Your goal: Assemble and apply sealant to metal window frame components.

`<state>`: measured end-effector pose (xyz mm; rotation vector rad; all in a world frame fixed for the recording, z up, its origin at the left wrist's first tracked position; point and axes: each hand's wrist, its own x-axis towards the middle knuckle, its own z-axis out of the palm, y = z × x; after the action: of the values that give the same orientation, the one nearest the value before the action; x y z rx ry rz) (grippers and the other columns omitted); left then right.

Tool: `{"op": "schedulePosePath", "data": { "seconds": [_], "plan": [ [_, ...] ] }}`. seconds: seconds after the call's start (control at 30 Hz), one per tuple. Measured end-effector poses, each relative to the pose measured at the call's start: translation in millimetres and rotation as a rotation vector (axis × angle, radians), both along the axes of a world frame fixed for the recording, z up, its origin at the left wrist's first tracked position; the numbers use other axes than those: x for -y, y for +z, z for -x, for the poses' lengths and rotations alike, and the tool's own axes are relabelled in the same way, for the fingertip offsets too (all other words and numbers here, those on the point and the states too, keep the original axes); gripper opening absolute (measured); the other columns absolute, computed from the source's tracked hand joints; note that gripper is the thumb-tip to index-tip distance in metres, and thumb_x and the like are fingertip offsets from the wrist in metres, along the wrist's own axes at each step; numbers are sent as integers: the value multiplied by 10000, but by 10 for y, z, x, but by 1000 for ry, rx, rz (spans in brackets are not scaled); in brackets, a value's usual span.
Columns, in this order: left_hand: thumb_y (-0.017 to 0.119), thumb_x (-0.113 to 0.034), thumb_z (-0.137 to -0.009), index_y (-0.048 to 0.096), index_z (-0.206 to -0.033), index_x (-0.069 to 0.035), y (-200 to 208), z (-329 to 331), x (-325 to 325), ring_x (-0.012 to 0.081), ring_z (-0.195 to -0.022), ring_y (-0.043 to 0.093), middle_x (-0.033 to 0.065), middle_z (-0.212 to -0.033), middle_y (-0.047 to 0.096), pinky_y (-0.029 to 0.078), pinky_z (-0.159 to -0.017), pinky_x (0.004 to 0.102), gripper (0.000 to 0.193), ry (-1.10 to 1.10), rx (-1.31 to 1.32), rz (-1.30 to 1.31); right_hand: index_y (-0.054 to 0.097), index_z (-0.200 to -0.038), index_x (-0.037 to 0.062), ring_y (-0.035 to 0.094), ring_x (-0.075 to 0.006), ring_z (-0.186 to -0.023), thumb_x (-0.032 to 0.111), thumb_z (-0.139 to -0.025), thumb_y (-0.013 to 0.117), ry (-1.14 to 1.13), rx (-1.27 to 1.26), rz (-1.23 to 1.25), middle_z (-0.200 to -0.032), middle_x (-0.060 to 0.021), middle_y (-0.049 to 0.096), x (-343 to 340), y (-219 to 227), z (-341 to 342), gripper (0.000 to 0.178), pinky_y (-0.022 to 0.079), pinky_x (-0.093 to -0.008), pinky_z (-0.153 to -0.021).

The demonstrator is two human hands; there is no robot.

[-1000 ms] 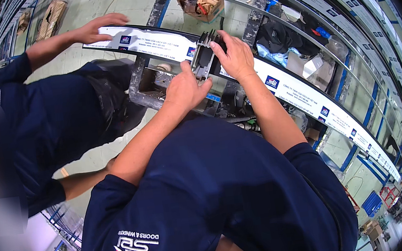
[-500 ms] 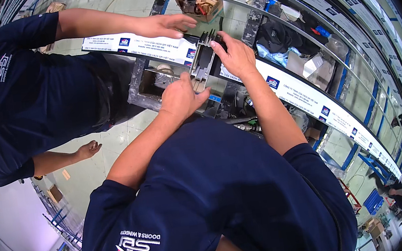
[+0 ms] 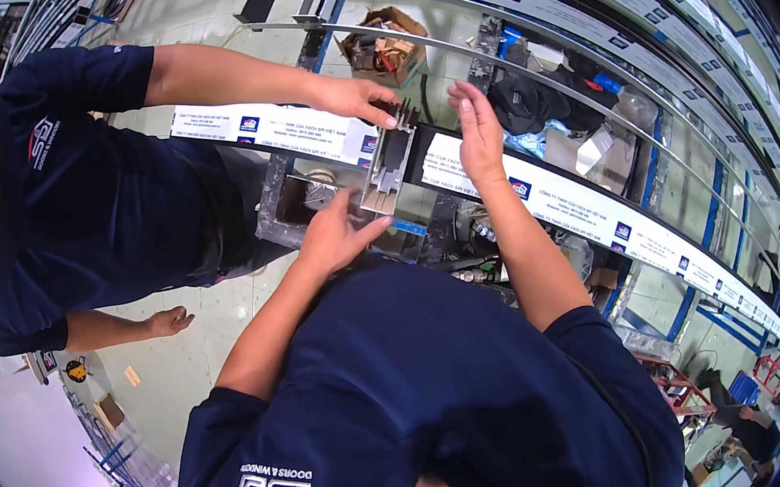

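Note:
A short cut piece of dark and silver metal profile point(image 3: 390, 161) lies crosswise over a long profile point(image 3: 559, 192) covered in white printed film. My left hand point(image 3: 336, 236) is beside the piece's near end, thumb and fingers apart, holding nothing. To the right of the piece, my right hand point(image 3: 481, 140) is raised with its fingers stretched out and nothing in them. A co-worker's hand point(image 3: 361, 101) reaches in from the left to the far end of the piece; whether it grips it I cannot tell.
A co-worker in a dark shirt point(image 3: 102, 201) stands at the left. Beyond the long profile is a cardboard box point(image 3: 402, 62) of scraps. A dark cloth point(image 3: 523, 100) and plastic sheets lie on the rack at right. Long film-covered profiles point(image 3: 575, 2) line the far side.
My right hand has come off the short profile and moved right. My left hand has drawn slightly away from its near end. The co-worker's hand has moved onto or against its far end.

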<state>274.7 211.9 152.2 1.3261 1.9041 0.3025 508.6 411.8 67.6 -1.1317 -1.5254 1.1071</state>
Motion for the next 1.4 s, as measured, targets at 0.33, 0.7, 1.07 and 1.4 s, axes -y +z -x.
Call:
{"op": "schedulePosePath", "data": {
  "seconds": [0.33, 0.7, 1.07, 1.4],
  "plan": [
    [715, -410, -1100, 594, -1513, 30, 110, -62, -88, 436, -1183, 684, 262, -1360, 657, 558, -1054, 493, 616, -22, -78, -331, 815, -1243, 111, 729, -359, -1160, 416, -1032, 776, -281, 869, -175, -1172, -127, 801, 180, -94, -967, 373, 447, -545, -1212],
    [466, -294, -1206, 448, -1626, 114, -133, -302, -943, 483, -1488, 513, 343, -1614, 508, 362, -1287, 496, 586, -79, -268, -577, 834, -1141, 130, 772, -336, -1014, 350, -1105, 655, -280, 801, -152, -1016, -96, 832, 209, -67, -964, 285, 528, -494, -956],
    [427, -424, -1219, 385, -1679, 128, -510, -565, -1428, 504, -1601, 432, 364, -1701, 455, 311, -1344, 515, 720, -276, -391, -542, 746, -899, 69, 741, -348, -924, 254, -1036, 699, -329, 649, -162, -888, -130, 781, 195, 69, -973, 235, 516, -511, -935],
    [342, -170, -1226, 318, -1750, -1, 900, -96, -1207, 362, -1583, 540, 261, -1762, 440, 482, -1280, 629, 552, -200, 613, 101, 759, -916, 53, 737, -344, -916, 250, -1036, 690, -265, 631, -115, -888, -135, 781, 204, 49, -1011, 240, 515, -503, -931]
  ]
}}
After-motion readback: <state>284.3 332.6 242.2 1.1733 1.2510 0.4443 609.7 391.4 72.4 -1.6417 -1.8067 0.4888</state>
